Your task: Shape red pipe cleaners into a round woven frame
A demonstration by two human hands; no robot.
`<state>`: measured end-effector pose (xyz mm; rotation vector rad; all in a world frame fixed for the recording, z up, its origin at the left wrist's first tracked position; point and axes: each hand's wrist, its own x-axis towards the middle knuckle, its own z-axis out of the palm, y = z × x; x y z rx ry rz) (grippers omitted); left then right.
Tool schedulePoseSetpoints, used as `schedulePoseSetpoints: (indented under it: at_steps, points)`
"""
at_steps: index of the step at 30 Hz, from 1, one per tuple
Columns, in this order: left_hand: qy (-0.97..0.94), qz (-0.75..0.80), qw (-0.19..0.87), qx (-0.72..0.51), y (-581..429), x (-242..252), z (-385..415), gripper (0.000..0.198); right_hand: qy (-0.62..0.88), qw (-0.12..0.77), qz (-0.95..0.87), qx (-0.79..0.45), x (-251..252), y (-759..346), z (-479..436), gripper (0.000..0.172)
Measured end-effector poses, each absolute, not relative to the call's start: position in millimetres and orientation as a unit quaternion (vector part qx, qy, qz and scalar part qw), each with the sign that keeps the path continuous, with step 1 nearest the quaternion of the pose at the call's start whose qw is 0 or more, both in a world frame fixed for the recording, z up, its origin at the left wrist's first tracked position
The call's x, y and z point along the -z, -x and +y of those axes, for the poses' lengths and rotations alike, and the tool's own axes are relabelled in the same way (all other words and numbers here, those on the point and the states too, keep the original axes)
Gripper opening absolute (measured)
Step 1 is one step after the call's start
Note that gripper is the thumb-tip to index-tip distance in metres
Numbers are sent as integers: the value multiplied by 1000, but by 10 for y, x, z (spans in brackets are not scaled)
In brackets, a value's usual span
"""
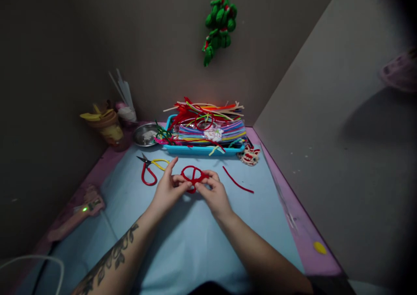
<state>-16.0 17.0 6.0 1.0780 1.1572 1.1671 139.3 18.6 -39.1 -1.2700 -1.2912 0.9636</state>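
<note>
A red pipe cleaner shape, a ring with a bar across it and smaller loops below, is held up between both hands over the blue cloth. My left hand pinches its lower left side between thumb and fingers, with the index finger sticking up. My right hand grips the lower right side, thumb in front. A single red pipe cleaner lies slightly curved to the right of my right hand. Left of my left hand rest scissors with one red and one yellow handle, blades apart.
A blue tray full of colourful pipe cleaners stands at the back, beside a metal bowl. A lion-face ornament sits at its right corner. At left are a pink glue gun with a green light and a pot of tools.
</note>
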Motion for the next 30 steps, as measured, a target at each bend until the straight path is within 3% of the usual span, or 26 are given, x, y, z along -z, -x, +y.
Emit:
schedulePoseSetpoints:
  at_steps: [4, 10, 12, 16, 18, 24, 30]
  points:
    - [-471, 494, 530, -504, 143, -76, 154, 92, 535, 529, -517, -408, 357, -1376, 168, 17]
    - [-438, 534, 437, -576, 7, -17, 51, 48, 538, 582, -504, -343, 264, -1388, 133, 19]
    - [-430, 529, 479, -553, -47, 8, 15, 55, 544, 587, -497, -335, 275, -1383, 128, 20]
    - [-385, 517, 525, -555, -115, 26, -16, 91, 532, 577, -497, -370, 331, -1342, 112, 17]
    - [-372, 509, 541, -557, -121, 21, -13, 99, 519, 565, -515, -381, 344, -1318, 99, 17]
    - [-318, 499, 549, -591, -66, 30, 43, 101, 508, 529, -570, -370, 317, -1288, 64, 16]
    - [-305, 524, 551, -573, -9, 42, 103, 91, 524, 563, -577, -275, 268, -1333, 50, 12]
